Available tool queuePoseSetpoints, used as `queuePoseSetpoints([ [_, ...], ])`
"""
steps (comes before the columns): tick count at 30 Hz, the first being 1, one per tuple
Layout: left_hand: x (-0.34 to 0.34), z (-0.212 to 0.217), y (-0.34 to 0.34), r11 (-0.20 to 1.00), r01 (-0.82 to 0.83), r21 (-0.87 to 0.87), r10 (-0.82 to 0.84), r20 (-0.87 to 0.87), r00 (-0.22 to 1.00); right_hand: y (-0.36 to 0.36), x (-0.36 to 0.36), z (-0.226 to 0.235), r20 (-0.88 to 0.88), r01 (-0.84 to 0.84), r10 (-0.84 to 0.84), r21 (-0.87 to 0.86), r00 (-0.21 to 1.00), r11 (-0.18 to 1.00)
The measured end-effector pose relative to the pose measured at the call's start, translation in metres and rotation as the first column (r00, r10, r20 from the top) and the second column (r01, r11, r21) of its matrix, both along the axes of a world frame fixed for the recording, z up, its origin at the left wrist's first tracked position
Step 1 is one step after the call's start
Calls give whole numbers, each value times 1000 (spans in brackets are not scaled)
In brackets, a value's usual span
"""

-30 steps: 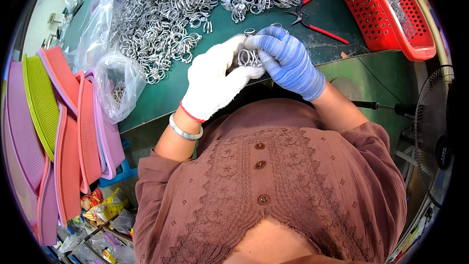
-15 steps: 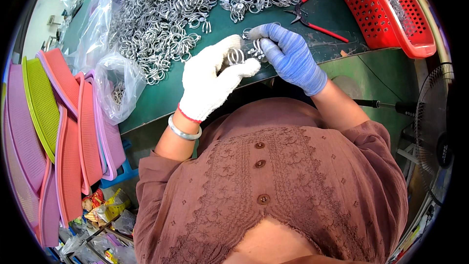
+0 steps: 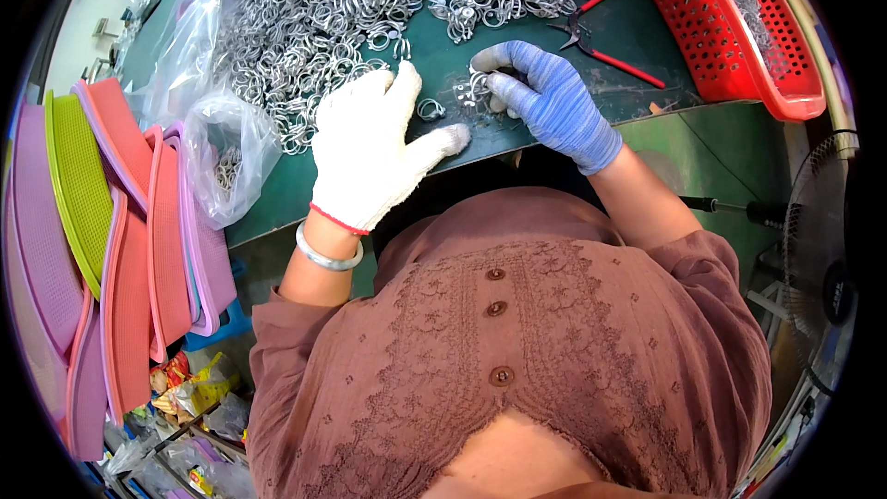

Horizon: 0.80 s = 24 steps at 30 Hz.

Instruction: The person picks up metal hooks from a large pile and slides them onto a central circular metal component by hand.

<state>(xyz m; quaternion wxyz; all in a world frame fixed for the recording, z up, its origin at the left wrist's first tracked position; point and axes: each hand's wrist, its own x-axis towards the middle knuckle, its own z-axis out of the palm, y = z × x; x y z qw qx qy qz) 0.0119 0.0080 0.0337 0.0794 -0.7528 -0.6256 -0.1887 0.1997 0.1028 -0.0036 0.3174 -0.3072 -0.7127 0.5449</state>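
My left hand (image 3: 365,143), in a white knit glove with a red cuff edge, is open above the table, its thumb held away from the fingers. A silvery metal ring (image 3: 431,109) lies on the green tabletop beside its thumb. My right hand (image 3: 547,102), in a blue glove with greyed fingertips, pinches a few small metal rings (image 3: 478,83) between thumb and forefinger. Beyond both hands spreads a large heap of metal rings (image 3: 323,18). Red-handled pliers (image 3: 577,30) lie with jaws apart behind my right hand.
At the right, a red perforated basket (image 3: 707,46) holds more metal pieces. Left of the heap sits a clear plastic bag (image 3: 226,157) with metal parts inside. Several pink, purple and green plastic baskets (image 3: 78,185) are stacked at far left. A fan (image 3: 818,222) stands at the right.
My left hand has let go of the rings and moved left toward the heap, fingers opening. My right hand stays nearly in place with rings. One ring now shows on the table between them.
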Motion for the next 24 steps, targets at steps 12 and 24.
queuePoseSetpoints([
  [12, 5, -2, 6, 975, 188, -117, -133, 369, 920, -5, -6, 10, -135, -219, 191, -232, 972, 948],
  [24, 3, -9, -7, 924, 275, -264, 227, 961, 161, -8, -7, 7, -266, -286, 232, -187, 936, 940],
])
